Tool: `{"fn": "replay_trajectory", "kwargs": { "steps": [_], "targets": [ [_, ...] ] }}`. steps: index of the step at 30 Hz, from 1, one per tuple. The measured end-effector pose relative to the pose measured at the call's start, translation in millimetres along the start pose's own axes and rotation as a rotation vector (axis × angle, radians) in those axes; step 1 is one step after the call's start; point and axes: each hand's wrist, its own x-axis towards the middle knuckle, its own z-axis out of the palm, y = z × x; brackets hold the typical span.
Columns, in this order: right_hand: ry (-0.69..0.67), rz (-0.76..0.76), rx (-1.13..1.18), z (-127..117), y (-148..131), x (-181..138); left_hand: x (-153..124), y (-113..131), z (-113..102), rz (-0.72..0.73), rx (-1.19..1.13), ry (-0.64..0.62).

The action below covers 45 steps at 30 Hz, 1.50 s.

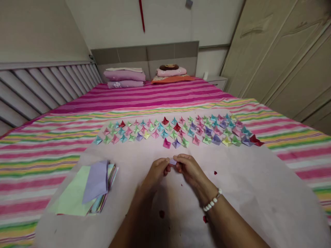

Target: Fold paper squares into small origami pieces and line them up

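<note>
Between my two hands is a small folded piece of lilac paper, pinched at both ends over the middle of the pale sheet. My left hand grips its left end with thumb and fingertips. On the right end, the thumb and fingers of my right hand are closed; a white beaded bracelet circles that wrist. Just beyond the hands stand rows of small folded paper boats in several colours, among them a magenta one and a lilac one. My fingers hide part of the held paper.
A stack of coloured paper, with a lilac sheet on top, lies at the left. Small dark red scraps dot the pale sheet. Beneath is a striped bedspread; folded bedding sits by the headboard.
</note>
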Motion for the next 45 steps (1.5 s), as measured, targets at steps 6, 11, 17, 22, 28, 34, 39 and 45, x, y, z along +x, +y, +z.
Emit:
{"fn": "replay_trajectory", "kwargs": {
  "steps": [6, 11, 17, 22, 28, 34, 39, 45],
  "targets": [
    [-0.045, -0.085, 0.087, -9.0, 8.3, -0.5, 6.7, -3.8, -1.5, -0.062, -0.048, 0.058],
    [-0.013, -0.177, -0.017, -8.2, 8.4, -3.2, 3.5, -2.8, 0.7, -0.055, -0.004, 0.054],
    [-0.013, -0.144, -0.023, -8.4, 8.8, -4.6, -3.2, -3.2, -7.7, 0.253, 0.268, 0.288],
    [-0.04, -0.117, -0.074, -8.9, 9.4, -6.2, -0.4, -6.6, -14.8, 0.61, 0.374, 0.268],
    [-0.038, -0.174, -0.162, -11.1, 11.7, -6.2, 3.4, -12.1, -12.1, 0.612, 0.408, 0.2],
    [0.055, -0.616, -0.559, -10.8, 9.4, -7.4, 3.5, -18.9, -11.0, 0.621, 0.482, 0.204],
    [0.044, -0.722, -0.717, -9.2, 12.3, -7.2, 5.2, -25.5, -11.9, 0.623, 0.558, 0.157],
    [0.042, -0.692, -0.872, -10.4, 16.4, -6.5, 5.4, -28.5, -12.9, 0.572, 0.587, 0.12]
  ]
}}
